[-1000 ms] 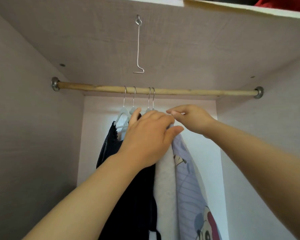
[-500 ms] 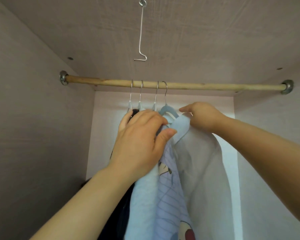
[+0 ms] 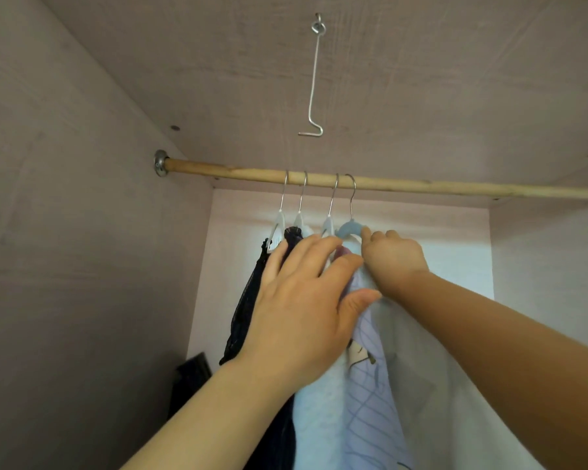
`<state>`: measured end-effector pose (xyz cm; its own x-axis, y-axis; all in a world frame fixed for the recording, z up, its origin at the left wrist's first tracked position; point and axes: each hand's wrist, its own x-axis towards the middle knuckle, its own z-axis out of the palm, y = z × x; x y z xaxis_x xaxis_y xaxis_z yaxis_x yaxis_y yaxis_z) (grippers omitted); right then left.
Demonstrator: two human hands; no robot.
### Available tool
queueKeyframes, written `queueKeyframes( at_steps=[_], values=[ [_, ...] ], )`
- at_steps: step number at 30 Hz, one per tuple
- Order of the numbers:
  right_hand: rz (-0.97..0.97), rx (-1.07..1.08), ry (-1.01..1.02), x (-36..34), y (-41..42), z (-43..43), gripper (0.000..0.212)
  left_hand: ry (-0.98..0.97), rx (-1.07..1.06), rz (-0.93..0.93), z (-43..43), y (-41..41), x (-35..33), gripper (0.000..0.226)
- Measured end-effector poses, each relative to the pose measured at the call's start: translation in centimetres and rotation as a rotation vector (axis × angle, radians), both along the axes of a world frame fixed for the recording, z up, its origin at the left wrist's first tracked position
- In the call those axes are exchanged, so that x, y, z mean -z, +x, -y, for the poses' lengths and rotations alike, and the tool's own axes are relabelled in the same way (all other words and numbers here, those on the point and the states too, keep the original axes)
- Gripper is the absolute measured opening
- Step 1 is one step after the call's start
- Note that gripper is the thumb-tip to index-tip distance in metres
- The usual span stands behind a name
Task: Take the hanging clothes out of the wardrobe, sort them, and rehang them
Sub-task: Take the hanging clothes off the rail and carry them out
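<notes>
Several hangers hang side by side on the wooden rod (image 3: 421,188) inside the wardrobe. They carry a black lace garment (image 3: 248,300), a pale blue top (image 3: 316,418), a lilac striped shirt (image 3: 370,395) and a grey garment (image 3: 421,385). My left hand (image 3: 302,300) lies over the tops of the clothes with fingers spread, pressing them together. My right hand (image 3: 392,257) grips the shoulder of the blue hanger (image 3: 348,228), the rightmost one, its fingers curled round it.
A bent metal wire hook (image 3: 313,79) dangles from the wardrobe ceiling above the rod. The left wall (image 3: 82,266) and right wall (image 3: 550,266) close in the space. A dark folded item (image 3: 190,374) lies low at the back left. The rod is bare to the right.
My right hand has slid left and closed round the blue hanger's shoulder. The left hand's fingers have spread wider over the clothes. The view has come closer.
</notes>
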<state>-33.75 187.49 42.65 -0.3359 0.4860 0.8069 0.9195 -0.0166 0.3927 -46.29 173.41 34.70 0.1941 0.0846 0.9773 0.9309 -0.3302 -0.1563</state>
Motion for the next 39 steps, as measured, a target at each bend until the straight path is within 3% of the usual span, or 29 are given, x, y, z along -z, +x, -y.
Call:
queueKeyframes(
  at_steps=[7, 14, 22, 28, 39],
  values=[
    [0.014, 0.036, 0.049, -1.2, 4.6, 0.4, 0.049, -0.043, -0.037, -0.013, 0.0, -0.3, 0.1, 0.067],
    [-0.074, 0.028, 0.139, -3.5, 9.6, 3.2, 0.055, -0.062, -0.044, -0.018, -0.4, 0.2, 0.1, 0.063],
    [-0.113, -0.056, 0.149, 1.7, 15.6, 10.5, 0.056, -0.053, -0.068, 0.012, 0.6, 4.0, 0.6, 0.052],
    [-0.124, -0.091, 0.059, 7.2, 20.5, 17.5, 0.058, -0.024, 0.058, -0.058, 2.0, 9.8, 2.7, 0.052],
    [-0.110, -0.052, 0.123, 14.3, 26.9, 31.3, 0.062, -0.264, 0.420, -0.036, 3.1, 19.5, 8.3, 0.081]
  ],
)
